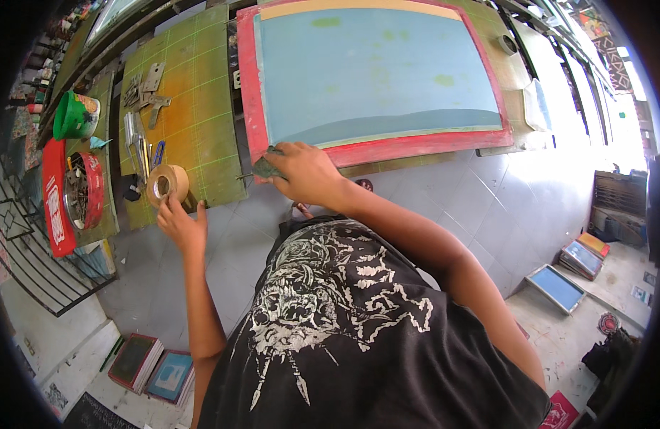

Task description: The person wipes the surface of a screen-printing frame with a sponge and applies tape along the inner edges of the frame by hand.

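On a green table [214,114] sits a tape roll [178,180], touched by spread fingers of the left hand [185,226], while the right hand's [305,171] fingers grip a dark cloth [264,170] at the red frame's [250,79] near-left corner, best pressed lightly and evenly.

The right hand [305,171] hides part of the green wad [266,170] beneath it, the upper edge crops the far side of the red-framed screen [380,71], and the pieces [75,187] in the round red tin [94,187] are too small to tell.

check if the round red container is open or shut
Open: nothing covers the top of the red container, and a jumble of small things shows inside.
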Demonstrator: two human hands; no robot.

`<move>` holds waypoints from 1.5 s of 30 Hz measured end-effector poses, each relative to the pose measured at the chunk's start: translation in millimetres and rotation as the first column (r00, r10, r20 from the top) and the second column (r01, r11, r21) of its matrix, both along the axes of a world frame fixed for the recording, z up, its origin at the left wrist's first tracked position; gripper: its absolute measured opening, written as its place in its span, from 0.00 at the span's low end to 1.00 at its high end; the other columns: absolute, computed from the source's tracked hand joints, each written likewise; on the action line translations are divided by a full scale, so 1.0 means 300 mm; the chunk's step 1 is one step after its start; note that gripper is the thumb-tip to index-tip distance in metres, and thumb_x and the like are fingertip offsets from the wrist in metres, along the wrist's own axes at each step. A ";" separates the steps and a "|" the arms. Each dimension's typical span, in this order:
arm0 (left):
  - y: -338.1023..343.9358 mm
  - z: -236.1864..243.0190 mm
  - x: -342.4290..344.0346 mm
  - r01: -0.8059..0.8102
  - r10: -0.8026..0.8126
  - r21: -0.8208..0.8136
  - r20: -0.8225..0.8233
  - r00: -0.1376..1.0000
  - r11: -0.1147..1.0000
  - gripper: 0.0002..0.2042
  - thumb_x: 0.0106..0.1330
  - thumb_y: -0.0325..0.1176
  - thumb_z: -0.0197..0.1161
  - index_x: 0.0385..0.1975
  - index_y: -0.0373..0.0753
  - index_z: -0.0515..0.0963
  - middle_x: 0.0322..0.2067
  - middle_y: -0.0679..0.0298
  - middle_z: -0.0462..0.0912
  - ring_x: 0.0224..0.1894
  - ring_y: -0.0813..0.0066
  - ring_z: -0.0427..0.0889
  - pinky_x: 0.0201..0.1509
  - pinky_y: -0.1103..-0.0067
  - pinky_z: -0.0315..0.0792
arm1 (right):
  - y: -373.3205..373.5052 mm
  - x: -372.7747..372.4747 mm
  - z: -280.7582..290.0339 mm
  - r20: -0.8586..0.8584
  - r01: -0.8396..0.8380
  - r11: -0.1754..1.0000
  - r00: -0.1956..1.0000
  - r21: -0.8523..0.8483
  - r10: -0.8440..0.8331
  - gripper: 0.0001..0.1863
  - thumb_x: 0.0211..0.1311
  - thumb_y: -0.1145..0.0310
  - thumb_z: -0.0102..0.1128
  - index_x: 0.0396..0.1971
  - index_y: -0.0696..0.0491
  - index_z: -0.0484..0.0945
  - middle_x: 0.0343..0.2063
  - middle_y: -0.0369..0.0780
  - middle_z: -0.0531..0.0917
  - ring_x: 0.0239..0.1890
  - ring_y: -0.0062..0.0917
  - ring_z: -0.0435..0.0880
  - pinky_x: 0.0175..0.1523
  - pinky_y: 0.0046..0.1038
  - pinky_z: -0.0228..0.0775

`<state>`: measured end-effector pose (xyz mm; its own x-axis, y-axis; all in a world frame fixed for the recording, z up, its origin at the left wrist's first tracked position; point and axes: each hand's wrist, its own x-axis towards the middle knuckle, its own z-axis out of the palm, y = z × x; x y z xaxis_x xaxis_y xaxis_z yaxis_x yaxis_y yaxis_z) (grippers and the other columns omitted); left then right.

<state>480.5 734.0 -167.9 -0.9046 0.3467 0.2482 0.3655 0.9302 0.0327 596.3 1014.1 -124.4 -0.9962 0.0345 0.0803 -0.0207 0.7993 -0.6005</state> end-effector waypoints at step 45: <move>0.133 -0.017 -0.060 -0.216 0.188 -0.305 -0.119 0.975 0.928 0.30 0.58 0.45 0.66 0.56 0.35 0.66 0.51 0.45 0.72 0.51 0.44 0.73 0.53 0.58 0.69 | 0.679 0.292 0.042 0.015 -0.072 0.996 0.997 -0.053 0.073 0.17 0.58 0.62 0.58 0.46 0.53 0.76 0.46 0.44 0.78 0.50 0.41 0.77 0.55 0.41 0.70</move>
